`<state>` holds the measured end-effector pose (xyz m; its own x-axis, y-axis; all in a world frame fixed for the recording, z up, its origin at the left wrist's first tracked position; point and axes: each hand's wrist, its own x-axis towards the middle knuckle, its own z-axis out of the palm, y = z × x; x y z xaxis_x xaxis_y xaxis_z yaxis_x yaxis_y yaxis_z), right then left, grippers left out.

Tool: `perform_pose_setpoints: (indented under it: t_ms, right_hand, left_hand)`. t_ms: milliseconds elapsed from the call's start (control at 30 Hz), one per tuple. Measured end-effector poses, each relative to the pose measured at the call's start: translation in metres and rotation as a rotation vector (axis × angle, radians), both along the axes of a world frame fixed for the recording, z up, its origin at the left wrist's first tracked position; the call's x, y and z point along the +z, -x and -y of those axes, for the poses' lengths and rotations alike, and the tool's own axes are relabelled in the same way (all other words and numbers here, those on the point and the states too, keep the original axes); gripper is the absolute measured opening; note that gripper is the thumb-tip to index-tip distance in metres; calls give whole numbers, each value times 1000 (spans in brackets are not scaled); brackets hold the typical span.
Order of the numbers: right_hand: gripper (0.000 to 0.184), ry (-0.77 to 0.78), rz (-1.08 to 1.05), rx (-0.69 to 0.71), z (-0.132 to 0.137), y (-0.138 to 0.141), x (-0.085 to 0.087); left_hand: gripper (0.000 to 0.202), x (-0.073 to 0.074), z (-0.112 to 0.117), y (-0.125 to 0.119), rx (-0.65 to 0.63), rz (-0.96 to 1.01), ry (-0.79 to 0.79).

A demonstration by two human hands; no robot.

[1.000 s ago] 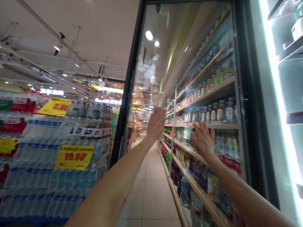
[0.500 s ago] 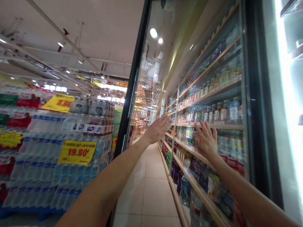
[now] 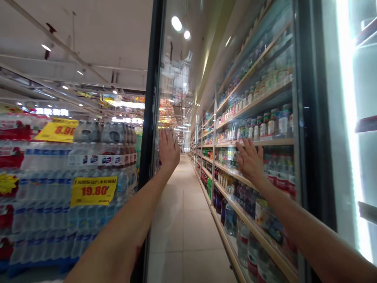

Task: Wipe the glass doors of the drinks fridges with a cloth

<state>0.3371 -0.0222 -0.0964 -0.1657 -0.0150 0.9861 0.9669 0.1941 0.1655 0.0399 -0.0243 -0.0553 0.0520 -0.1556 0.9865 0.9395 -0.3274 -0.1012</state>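
A tall glass door (image 3: pixel 150 98) with a dark frame stands in front of me. My left hand (image 3: pixel 169 149) is raised near the door's left frame edge, fingers stretched upward and palm toward the glass. Farther right, my right hand (image 3: pixel 249 160) is up before the same pane with its fingers spread. Neither hand holds anything. Both look to be at the glass, though whether each palm touches it I cannot tell. Through the pane show long shelves (image 3: pixel 262 142) of bottled drinks.
At the left, packs of bottled water (image 3: pixel 38 212) are stacked with yellow price signs (image 3: pixel 93 191). A tiled aisle floor (image 3: pixel 167 236) runs away behind the glass. On the right are a bright light strip (image 3: pixel 349 118) and dark shelf edges (image 3: pixel 368 124).
My left hand has moved left across the pane toward the door's frame, turning its fingers upward. My right hand keeps nearly the same place on the pane. The view has shifted somewhat.
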Motion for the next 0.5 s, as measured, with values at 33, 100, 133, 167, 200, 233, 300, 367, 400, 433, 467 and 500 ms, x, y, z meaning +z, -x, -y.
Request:
perform_pose_setpoints:
  t_ms: [33, 100, 133, 167, 200, 233, 300, 367, 400, 433, 467, 500]
  right_hand:
    - [45, 1, -6, 0, 1, 0, 0]
    - [44, 2, -11, -6, 1, 0, 1]
    - [44, 0, -12, -10, 1, 1, 1]
    - [44, -4, -9, -13, 1, 1, 1]
    - [44, -14, -5, -14, 1, 1, 1]
    - [44, -28, -3, -15, 0, 1, 1]
    - [43, -55, -1, -17, -1, 1, 1]
    - [43, -77, 4, -19, -3, 1, 0]
    - [44, -82, 7, -19, -4, 0, 0]
    - [44, -85, 8, -19, -5, 0, -1]
    - [45, -88, 9, -16, -5, 0, -1]
    - [46, -90, 11, -11, -6, -1, -1]
  left_hand:
    - [45, -2, 0, -3, 4, 11, -4]
    - [44, -11, 2, -12, 2, -251, 23]
    - [43, -16, 3, -16, -1, -447, 42]
    - [42, -21, 4, -18, 0, -612, 57]
    - [42, -23, 4, -19, 4, -703, 68]
    - [42, -22, 4, -17, 12, -693, 73]
    - [45, -14, 1, -13, 20, -405, 62]
    - [47, -5, -1, -17, 7, -76, 40]
    - [47, -2, -1, -24, 0, -20, 40]
    - [47, -1, 0, -34, -3, -62, 50]
    - [47, -2, 1, -47, -3, -193, 68]
    - [46, -5, 2, -60, 0, -365, 89]
